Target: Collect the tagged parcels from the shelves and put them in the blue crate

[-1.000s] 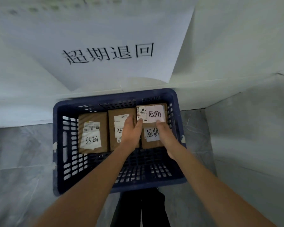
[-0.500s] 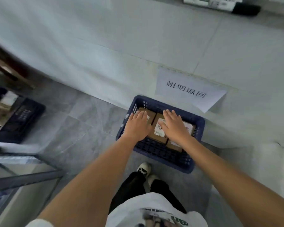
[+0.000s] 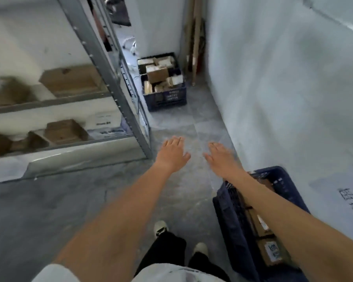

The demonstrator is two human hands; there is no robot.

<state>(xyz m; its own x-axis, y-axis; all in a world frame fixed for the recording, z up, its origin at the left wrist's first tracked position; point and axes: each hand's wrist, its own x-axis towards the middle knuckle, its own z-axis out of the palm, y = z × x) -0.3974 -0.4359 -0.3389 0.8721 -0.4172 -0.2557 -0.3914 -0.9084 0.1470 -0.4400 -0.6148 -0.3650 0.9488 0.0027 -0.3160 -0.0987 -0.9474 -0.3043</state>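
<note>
The blue crate [image 3: 230, 216] sits on the floor at lower right against the wall, with brown tagged parcels [image 3: 270, 255] lying inside; my right forearm crosses over it. My left hand [image 3: 172, 152] and my right hand [image 3: 220, 155] are both stretched out over the bare grey floor, fingers straight and spread, holding nothing. Brown cardboard parcels [image 3: 69, 80] lie on the metal shelves [image 3: 110, 78] at left, blurred.
A second blue crate [image 3: 167, 98] full of boxes stands on the floor ahead, near the corner. Poles lean in that corner [image 3: 194, 47]. The white wall runs along the right. My feet [image 3: 160, 228] stand on the grey tiled floor between shelf and crate.
Both hands have left the parcels in the crate and now hover empty over the floor. The view has swung left, putting the crate at lower right and the shelves in sight.
</note>
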